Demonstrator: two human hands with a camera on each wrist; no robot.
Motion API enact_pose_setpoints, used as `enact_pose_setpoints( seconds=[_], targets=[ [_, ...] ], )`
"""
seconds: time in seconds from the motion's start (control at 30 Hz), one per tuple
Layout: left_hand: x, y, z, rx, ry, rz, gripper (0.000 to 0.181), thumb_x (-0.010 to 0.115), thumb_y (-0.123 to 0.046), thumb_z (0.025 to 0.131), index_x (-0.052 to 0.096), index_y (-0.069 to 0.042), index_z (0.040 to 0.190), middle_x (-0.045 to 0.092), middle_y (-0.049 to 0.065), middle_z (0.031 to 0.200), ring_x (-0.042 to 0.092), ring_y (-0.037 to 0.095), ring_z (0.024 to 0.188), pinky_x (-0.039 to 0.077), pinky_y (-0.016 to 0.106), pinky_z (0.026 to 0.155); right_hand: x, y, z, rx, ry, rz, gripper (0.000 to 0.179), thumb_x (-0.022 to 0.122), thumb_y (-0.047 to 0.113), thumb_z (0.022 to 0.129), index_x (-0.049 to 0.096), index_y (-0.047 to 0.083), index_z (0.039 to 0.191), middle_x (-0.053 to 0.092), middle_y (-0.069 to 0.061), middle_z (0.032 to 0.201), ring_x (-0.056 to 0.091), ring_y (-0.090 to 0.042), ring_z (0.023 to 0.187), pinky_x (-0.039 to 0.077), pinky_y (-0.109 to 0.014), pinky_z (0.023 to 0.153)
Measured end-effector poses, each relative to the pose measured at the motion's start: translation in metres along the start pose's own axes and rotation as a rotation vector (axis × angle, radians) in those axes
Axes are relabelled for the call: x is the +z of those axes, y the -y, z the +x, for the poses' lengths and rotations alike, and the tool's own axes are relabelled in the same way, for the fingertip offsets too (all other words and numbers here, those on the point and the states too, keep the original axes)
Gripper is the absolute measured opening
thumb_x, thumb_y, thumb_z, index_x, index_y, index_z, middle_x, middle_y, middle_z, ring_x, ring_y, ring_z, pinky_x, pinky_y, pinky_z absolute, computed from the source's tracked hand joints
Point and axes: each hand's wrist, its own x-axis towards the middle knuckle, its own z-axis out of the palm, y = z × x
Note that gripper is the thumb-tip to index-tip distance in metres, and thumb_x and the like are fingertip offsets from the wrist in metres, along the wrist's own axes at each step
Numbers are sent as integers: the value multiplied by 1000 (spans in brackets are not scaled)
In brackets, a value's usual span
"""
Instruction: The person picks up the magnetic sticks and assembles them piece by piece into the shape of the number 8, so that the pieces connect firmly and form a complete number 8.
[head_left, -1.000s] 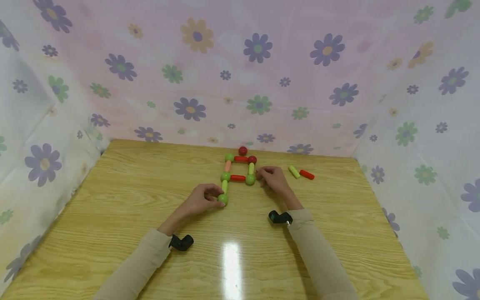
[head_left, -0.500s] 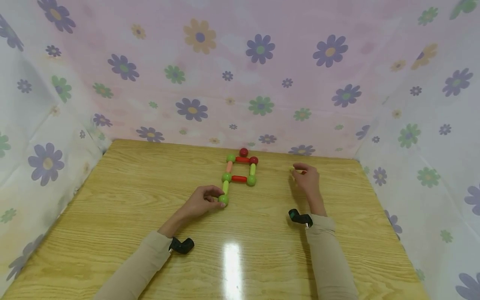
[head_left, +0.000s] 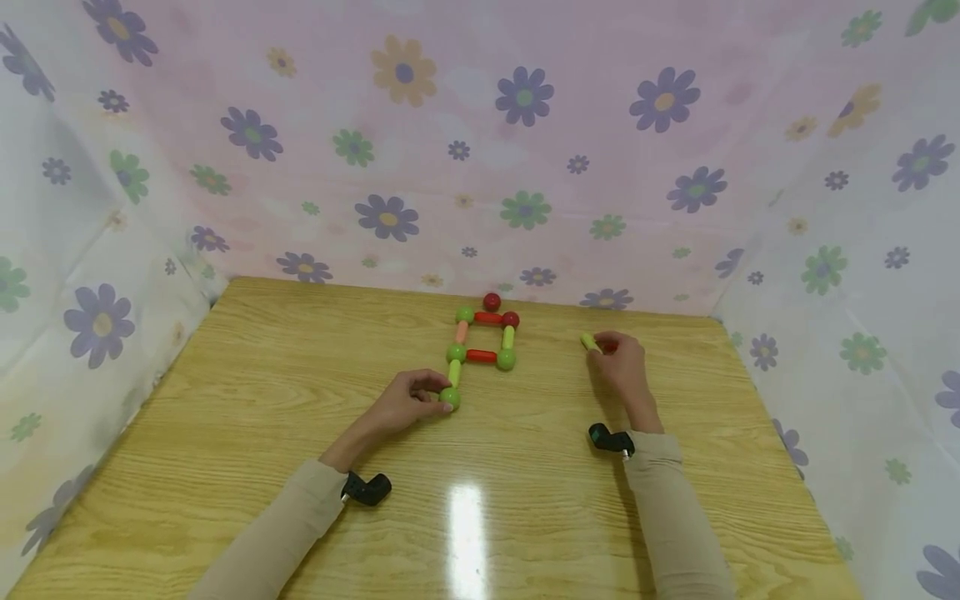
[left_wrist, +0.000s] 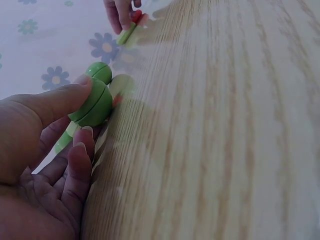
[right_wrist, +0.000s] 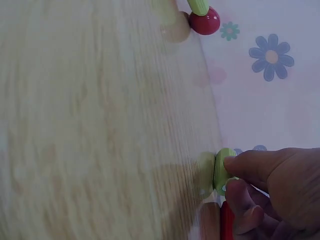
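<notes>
My left hand pinches a green ball between thumb and fingers. That ball sits at the near end of a yellow-green rod, which joins a square of balls and rods. Red rods form the square's near and far sides; a dark red ball marks its far right corner. Over to the right, my right hand pinches a loose yellow-green rod by thumb and fingertips. In the right wrist view a red rod lies under the fingers; the hand hides it in the head view.
A loose dark red ball rests behind the square, near the table's back edge. Flowered cloth walls the wood-grain table at the back and both sides. Black wrist cameras stick out from the sleeves.
My right hand has moved right, from beside the square to the loose rods, and now grips the yellow-green one. The left hand stays at the green ball.
</notes>
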Motion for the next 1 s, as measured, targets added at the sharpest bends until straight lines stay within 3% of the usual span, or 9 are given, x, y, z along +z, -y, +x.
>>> enact_pose_setpoints(
  seconds=[0.17, 0.47, 0.73, 1.0],
  targets=[
    [-2, -1, -1, -5, -3, 8, 33, 78, -15, 91, 68, -4, 120, 68, 9, 114, 55, 17, 82, 47, 26, 72, 1, 0, 1, -18, 36, -14, 34, 64, 4, 95, 64, -10, 125, 65, -31, 123, 61, -43, 113, 50, -52, 97],
    [0, 1, 0, 6, 0, 11, 33, 78, -14, 91, 68, -4, 121, 69, 11, 115, 57, 17, 84, 48, 27, 73, 4, 3, -7, -109, 119, -39, 30, 71, 10, 94, 68, -8, 118, 68, -28, 110, 67, -36, 89, 54, -33, 70],
    [4, 4, 0, 5, -15, 9, 33, 79, -16, 91, 68, -5, 120, 69, 11, 114, 56, 17, 83, 47, 28, 73, 10, 15, -24, -147, 243, -101, 31, 73, 18, 95, 69, -3, 117, 70, -22, 108, 67, -33, 93, 56, -45, 77],
    [4, 3, -1, 2, -13, -5, 33, 78, -15, 91, 67, -4, 120, 69, 11, 114, 55, 17, 81, 46, 26, 71, 27, 33, -42, -214, 317, -93, 25, 66, 14, 98, 70, -3, 117, 72, -16, 104, 65, -23, 86, 54, -36, 73]
  ],
)
